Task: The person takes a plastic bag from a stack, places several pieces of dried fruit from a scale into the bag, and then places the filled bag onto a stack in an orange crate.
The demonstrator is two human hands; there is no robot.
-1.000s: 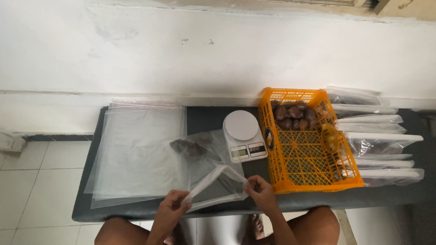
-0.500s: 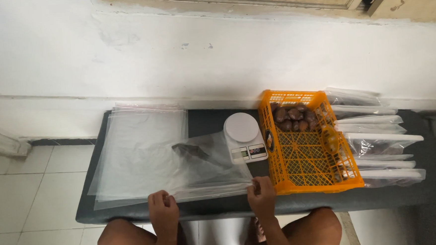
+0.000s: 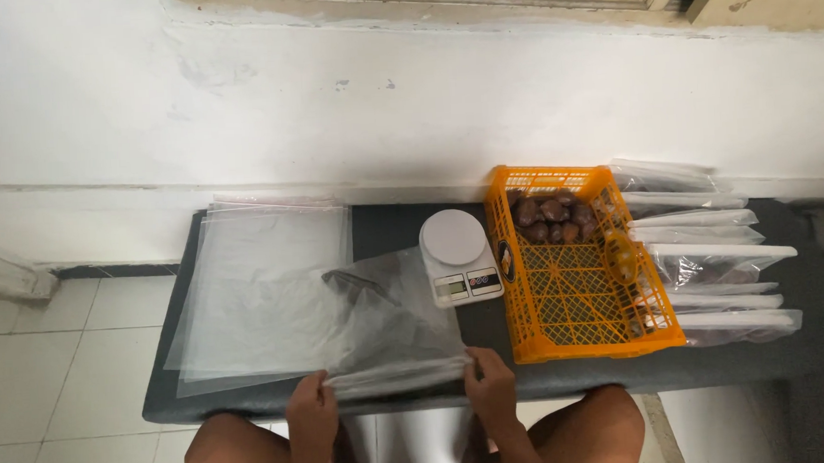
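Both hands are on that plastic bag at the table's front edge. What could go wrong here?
The clear bag is pinched by the left hand and right hand at the table edge, so it could slip off. Its far side lies against the kitchen scale; a tug may shift the scale.

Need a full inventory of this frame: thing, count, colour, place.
filled bag: one, clear plastic with a small dark lump inside, near table edge, its near edge pinched by both hands
empty bags: a stack, count unclear, clear, table left
kitchen scale: one, white with round platform, table centre
crate: one, orange plastic mesh, right of the scale
brown items: a small heap, count unclear, far end of the crate
sealed bags: a row, count unclear, clear, right of the crate
table: one, dark grey, against a white wall
left hand: grips the bag's near-left corner
right hand: grips the bag's near-right corner
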